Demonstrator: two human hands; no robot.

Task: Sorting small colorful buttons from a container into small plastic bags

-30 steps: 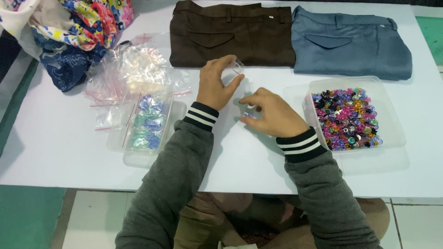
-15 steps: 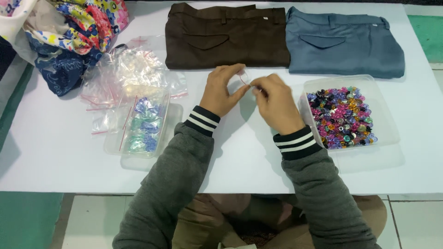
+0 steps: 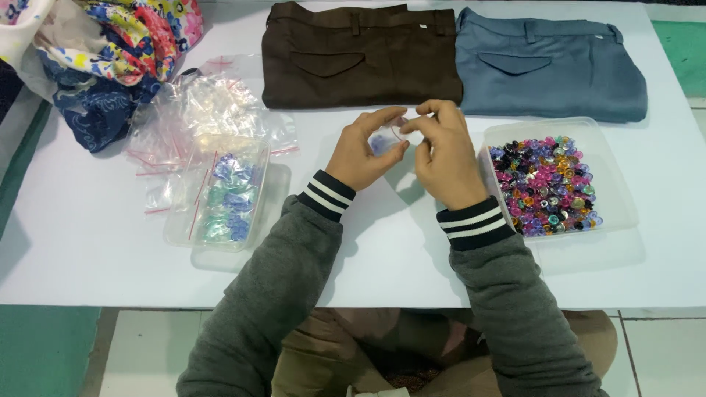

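Over smooth white table (image 3: 88, 250), both hands' (image 3: 364, 151) (image 3: 445, 158) grip pinches one crinkly clear bag (image 3: 393, 136).

You have two folded trousers, brown (image 3: 360, 55) and blue (image 3: 548, 66); two clear trays, one (image 3: 614, 184) of beads, one (image 3: 220, 202) of filled bags; one cloth heap (image 3: 110, 51).

White table (image 3: 88, 257) bears two folded trousers (image 3: 360, 55), trays (image 3: 614, 198), bags (image 3: 213, 110), cloth (image 3: 110, 51).
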